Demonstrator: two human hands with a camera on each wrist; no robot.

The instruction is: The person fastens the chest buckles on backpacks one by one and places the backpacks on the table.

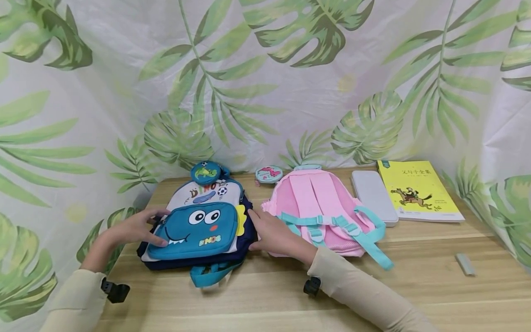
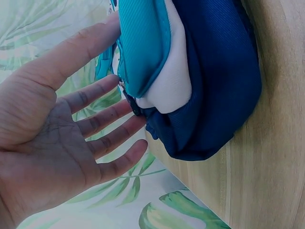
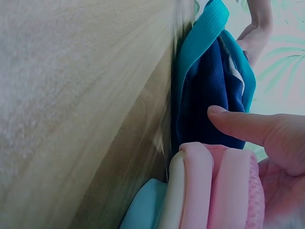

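Note:
A blue dinosaur backpack [image 1: 195, 230] lies front side up on the table, its teal pocket showing two eyes and a toothy mouth. At its left side is my left hand [image 1: 134, 227], fingers spread and fairly straight, the thumb touching the teal pocket. In the left wrist view that palm [image 2: 52, 138] faces the bag and the fingertips meet its edge. My right hand [image 1: 279, 234] is at the backpack's right side, between it and a pink backpack [image 1: 315, 198]. The right thumb [image 3: 233, 124] extends against the navy side panel; the other right fingers are partly hidden.
The pink backpack lies straps up, with teal webbing trailing forward. Right of it are a pale pencil case [image 1: 374, 196] and a yellow book [image 1: 419, 189]. A small grey block [image 1: 465, 264] lies near the right edge. Leaf-patterned cloth [image 1: 265, 92] hangs behind the table.

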